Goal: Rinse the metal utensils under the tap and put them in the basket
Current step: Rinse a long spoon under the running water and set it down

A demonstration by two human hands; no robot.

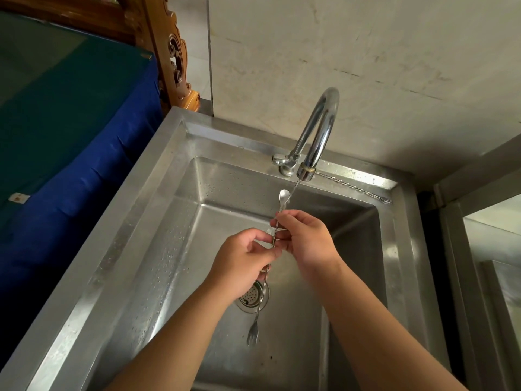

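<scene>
So, left hand (248, 256) and right hand (303, 235) both pinching wet bar spoon (282, 196) mid-shaft under tap (318, 128); thin, stiff, probably getting slippery, twisted shaft gripping best.

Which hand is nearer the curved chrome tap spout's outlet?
Right. The right hand pinches the long twisted metal bar spoon just below the curved chrome tap spout's outlet; the left hand grips the stem lower, closer to the round drain strainer.

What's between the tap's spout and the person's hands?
In the head view, a thin stream of water falls from the spout, and the utensil's spoon end sticks up beside it, above the right hand and left hand.
</scene>
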